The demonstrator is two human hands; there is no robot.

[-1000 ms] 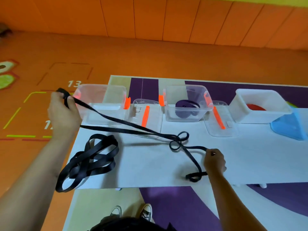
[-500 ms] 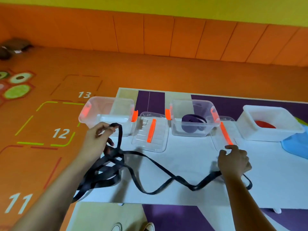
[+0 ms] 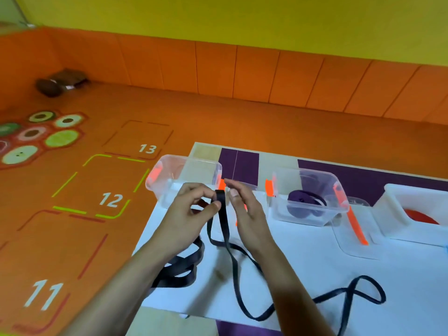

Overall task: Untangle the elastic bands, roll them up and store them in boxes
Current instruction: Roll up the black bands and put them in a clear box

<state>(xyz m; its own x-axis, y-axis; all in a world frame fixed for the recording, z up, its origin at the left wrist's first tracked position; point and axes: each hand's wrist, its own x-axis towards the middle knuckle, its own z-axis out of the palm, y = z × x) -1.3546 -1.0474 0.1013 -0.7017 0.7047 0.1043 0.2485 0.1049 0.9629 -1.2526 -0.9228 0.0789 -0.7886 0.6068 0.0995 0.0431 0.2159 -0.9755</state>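
My left hand (image 3: 194,209) pinches the folded end of a long black elastic band (image 3: 224,229) above the white table (image 3: 315,275). My right hand (image 3: 244,209) is just right of that end, fingers fairly straight and close to the band; whether it touches is unclear. The band trails down and right across the table to a loose loop (image 3: 363,291). A second black band (image 3: 181,270) lies bunched under my left forearm. An empty clear box (image 3: 179,175) stands behind my hands. Another clear box (image 3: 308,200) holds a rolled purple band (image 3: 303,204).
A white box (image 3: 397,204) with a red band (image 3: 421,217) inside stands at the right. Two clear lids with orange clips (image 3: 351,226) lie beside the boxes, one partly behind my right hand. The table's left edge borders an orange floor with painted numbers.
My right hand let go of the band's far end and came left, up to my left hand. My left hand rose slightly with the band's end. The camera tilted up.
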